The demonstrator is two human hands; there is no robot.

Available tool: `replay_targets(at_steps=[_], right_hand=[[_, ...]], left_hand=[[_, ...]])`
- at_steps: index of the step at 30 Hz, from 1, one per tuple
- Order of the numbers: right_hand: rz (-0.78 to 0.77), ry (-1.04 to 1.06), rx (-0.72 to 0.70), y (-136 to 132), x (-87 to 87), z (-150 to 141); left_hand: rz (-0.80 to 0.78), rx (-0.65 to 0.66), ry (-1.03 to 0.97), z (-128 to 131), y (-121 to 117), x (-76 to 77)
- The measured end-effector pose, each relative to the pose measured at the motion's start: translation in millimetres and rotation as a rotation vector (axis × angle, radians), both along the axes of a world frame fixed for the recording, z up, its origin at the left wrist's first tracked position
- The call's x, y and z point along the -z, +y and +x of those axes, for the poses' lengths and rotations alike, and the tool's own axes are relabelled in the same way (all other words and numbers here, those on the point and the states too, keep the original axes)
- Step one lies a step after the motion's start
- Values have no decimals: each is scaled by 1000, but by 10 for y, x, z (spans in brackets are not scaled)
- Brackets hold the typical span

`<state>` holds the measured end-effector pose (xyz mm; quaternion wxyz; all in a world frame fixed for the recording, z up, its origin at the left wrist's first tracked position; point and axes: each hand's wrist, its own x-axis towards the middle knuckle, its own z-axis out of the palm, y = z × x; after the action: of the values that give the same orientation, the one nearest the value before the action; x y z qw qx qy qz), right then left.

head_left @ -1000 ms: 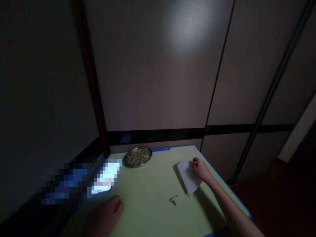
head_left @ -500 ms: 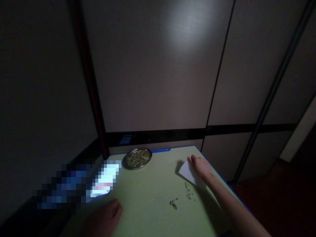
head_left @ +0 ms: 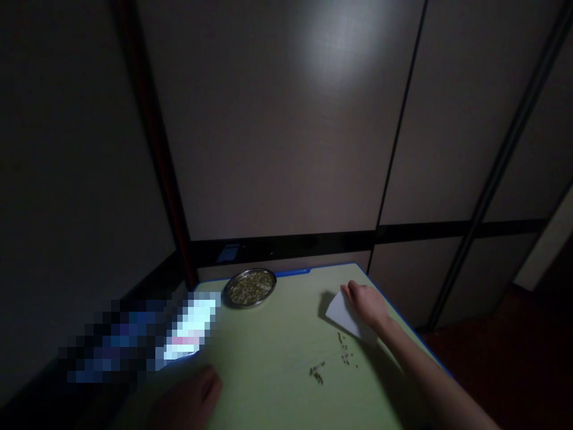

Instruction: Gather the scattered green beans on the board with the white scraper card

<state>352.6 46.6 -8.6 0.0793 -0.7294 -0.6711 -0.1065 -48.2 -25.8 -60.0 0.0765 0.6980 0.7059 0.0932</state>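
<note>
My right hand [head_left: 366, 303] grips a sheet of white paper [head_left: 341, 312] by its upper edge, over the right part of the pale green table [head_left: 268, 340]. The paper is tilted and casts a shadow to its left. Just below it lie scattered small greenish bits [head_left: 344, 351], with a second little heap of bits [head_left: 317, 373] nearer to me. In the dim lower left, my left hand [head_left: 190, 397] is curled closed at the table; what it holds, if anything, is hidden. A round metal dish [head_left: 229, 303] full of similar greenish pieces stands at the back left.
A bright blurred-out patch [head_left: 190, 328] covers the table's left edge. Behind the table rises a panelled cabinet front [head_left: 277, 149] with a dark horizontal strip [head_left: 295, 243]. A blue strip [head_left: 293, 272] runs along the table's back edge. Dark reddish floor [head_left: 487, 358] shows at right.
The view has shifted very slightly. My right hand still holds the paper in nearly the same place, and my left hand stays closed. The dish and the bits have not visibly moved on the table.
</note>
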Motion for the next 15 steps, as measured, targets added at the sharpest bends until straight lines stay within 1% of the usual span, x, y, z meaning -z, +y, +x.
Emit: replay_targets(at_steps=[4,11,15], right_hand=[[38,-63,-90,-132,-47,-10],[35,-108,-183,-215,47,-81],[39,-98,-221,-237,62,-109]], left_hand=[[-27,17,35,-1,13,8],[-11,15,59,4,44,40],[7,10,64,6,44,42]])
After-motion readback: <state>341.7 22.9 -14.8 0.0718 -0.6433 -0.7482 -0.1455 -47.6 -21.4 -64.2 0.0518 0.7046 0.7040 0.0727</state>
